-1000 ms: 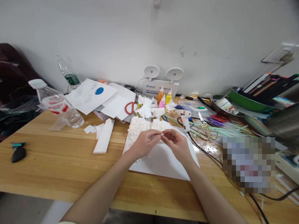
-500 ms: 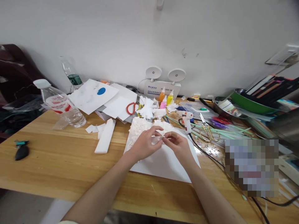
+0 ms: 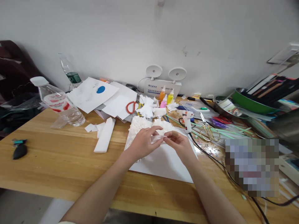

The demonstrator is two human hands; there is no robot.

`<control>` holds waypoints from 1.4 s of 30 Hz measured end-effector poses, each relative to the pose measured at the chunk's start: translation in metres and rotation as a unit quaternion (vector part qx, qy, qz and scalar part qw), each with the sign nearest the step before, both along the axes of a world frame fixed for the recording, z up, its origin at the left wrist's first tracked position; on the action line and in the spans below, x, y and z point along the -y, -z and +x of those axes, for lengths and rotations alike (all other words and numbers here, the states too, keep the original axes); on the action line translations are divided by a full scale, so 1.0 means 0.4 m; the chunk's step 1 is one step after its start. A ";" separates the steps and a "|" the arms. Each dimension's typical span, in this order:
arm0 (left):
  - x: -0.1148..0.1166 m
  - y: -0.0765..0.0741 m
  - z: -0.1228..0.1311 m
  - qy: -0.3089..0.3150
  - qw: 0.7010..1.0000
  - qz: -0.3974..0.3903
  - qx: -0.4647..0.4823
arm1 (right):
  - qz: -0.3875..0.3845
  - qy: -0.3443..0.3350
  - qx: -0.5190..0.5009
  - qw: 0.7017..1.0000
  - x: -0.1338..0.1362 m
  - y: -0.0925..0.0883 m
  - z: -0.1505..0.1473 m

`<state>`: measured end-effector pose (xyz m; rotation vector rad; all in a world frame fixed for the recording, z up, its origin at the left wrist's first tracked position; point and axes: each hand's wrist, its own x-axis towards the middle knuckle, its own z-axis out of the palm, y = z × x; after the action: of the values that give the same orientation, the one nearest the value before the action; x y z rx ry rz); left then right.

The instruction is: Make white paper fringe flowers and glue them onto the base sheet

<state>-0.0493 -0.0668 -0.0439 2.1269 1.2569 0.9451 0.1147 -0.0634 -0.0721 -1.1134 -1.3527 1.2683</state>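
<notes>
My left hand (image 3: 146, 141) and my right hand (image 3: 178, 144) meet above a white sheet (image 3: 163, 166) on the table. Between their fingertips is a small piece of white paper (image 3: 157, 138), pinched by both hands and partly covered by the fingers. Crumpled white tufts (image 3: 137, 126) cover the far part of the sheet, behind and beside my left hand. To the left lies a folded white paper strip (image 3: 104, 137), with small cut paper pieces (image 3: 92, 127) beside it. A white glue gun (image 3: 187, 121) stands just beyond my right hand.
Red-handled scissors (image 3: 131, 107), gold scissors (image 3: 207, 129) and small paint bottles (image 3: 163, 101) lie or stand toward the back. Water bottles (image 3: 63, 107) are at the left. A black cord (image 3: 205, 151) crosses the right side, near a green pan (image 3: 249, 104).
Both hands keep their pinch on the white paper, with the fingers shifting only slightly. The whole view has moved a little.
</notes>
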 end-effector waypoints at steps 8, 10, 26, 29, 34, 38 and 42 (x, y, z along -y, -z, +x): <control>-0.003 -0.017 -0.001 0.000 1.000 -0.016 0.022 | 0.016 -0.004 0.028 0.999 0.007 -0.001 -0.001; -0.002 -0.020 0.000 0.001 0.999 -0.019 0.042 | 0.023 -0.005 0.038 0.999 0.008 -0.004 -0.002; 0.001 -0.005 0.008 -0.008 0.998 -0.037 0.045 | 0.074 -0.019 0.073 0.994 0.017 -0.008 -0.009; 0.002 -0.005 0.008 0.001 0.999 -0.028 0.046 | 0.075 -0.008 0.084 0.994 0.016 -0.007 -0.009; -0.001 -0.002 0.009 0.005 0.997 -0.001 0.073 | 0.084 -0.009 0.101 0.991 0.016 -0.013 -0.009; 0.000 -0.003 0.009 -0.007 0.997 -0.047 0.062 | 0.094 0.021 0.126 0.987 0.019 -0.022 -0.011; 0.001 -0.003 0.009 -0.014 0.997 -0.051 0.055 | 0.102 0.043 0.125 0.986 0.019 -0.025 -0.011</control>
<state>-0.0456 -0.0674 -0.0426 1.9559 1.2566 0.9750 0.1102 -0.0710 -0.0622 -1.2013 -1.5633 0.9261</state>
